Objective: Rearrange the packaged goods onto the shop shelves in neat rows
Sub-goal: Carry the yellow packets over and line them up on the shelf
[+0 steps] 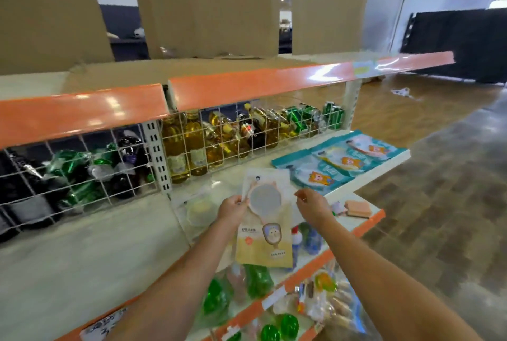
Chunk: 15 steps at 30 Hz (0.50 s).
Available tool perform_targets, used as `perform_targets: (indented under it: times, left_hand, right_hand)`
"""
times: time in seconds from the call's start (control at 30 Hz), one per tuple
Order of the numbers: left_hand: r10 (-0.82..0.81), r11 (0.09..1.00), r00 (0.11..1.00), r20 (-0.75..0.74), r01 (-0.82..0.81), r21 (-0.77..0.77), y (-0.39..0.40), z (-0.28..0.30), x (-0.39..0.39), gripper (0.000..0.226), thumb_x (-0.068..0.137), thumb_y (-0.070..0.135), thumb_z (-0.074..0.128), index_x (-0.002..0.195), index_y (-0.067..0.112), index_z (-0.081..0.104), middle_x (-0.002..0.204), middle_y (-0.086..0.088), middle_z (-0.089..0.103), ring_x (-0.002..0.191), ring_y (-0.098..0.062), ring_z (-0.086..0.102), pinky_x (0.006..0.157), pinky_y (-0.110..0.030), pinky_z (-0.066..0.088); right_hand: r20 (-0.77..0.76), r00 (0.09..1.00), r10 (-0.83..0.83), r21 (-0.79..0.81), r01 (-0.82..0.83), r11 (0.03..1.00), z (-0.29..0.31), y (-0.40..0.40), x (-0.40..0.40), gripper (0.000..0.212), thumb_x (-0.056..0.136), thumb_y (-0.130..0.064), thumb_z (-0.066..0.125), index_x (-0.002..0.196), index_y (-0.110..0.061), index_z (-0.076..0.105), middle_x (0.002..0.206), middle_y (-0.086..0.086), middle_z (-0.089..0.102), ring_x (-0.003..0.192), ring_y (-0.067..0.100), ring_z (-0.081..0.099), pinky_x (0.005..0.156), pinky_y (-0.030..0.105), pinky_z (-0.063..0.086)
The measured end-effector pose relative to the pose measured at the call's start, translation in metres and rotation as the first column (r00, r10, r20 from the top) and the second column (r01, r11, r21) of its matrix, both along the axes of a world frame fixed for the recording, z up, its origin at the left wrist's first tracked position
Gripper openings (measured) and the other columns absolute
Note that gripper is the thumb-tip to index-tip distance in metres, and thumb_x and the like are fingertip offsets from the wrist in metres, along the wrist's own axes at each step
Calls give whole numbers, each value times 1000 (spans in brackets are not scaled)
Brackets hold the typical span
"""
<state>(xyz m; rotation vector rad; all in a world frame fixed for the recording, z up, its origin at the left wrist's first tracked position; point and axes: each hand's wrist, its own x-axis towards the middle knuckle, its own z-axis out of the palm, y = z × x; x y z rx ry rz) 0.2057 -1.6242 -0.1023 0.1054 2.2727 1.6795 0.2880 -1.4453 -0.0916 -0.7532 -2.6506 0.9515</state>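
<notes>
My left hand [232, 210] pinches the left edge of a tall cream and tan packet [264, 220] with a round grey window, held upright over the white middle shelf [109, 244]. Just right of the packet, my right hand [311, 204] hovers with thumb and finger close together; I cannot tell whether it touches the packet. Three teal packets with a cartoon bear [340, 162] lie flat in a row at the shelf's right end. A clear packet with a pale yellow disc [199, 210] lies on the shelf behind my left hand.
A wire grid [109, 173] backs the shelf, with oil bottles [189, 145], green cans [307, 118] and dark bags behind it. An orange-edged upper shelf [247, 88] carries cardboard sheets. Lower shelves hold green bottles [219, 299], snack bags and an orange sponge [358, 207]. Wooden floor lies to the right.
</notes>
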Motion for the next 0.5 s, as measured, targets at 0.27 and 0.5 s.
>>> perform_targets:
  times: [0.27, 0.5]
  left_hand:
    - [415, 908, 907, -72, -418, -23, -87, -3, -28, 17, 96, 24, 52, 88, 14, 63, 93, -8, 63, 89, -26, 59, 78, -34, 46]
    - [628, 769, 777, -35, -627, -128, -174, -14, -29, 22, 95, 26, 52, 90, 8, 65, 90, -12, 65, 81, -27, 60, 71, -33, 44]
  right_hand:
    - [-15, 958, 285, 52, -284, 957, -5, -46, -73, 30, 94, -13, 44, 119, -16, 59, 122, 5, 61, 111, 22, 57, 90, 30, 45]
    - [-14, 904, 426, 30, -426, 904, -22, -95, -108, 30, 93, -12, 44, 118, -14, 60, 122, 6, 61, 108, 23, 58, 84, 26, 44]
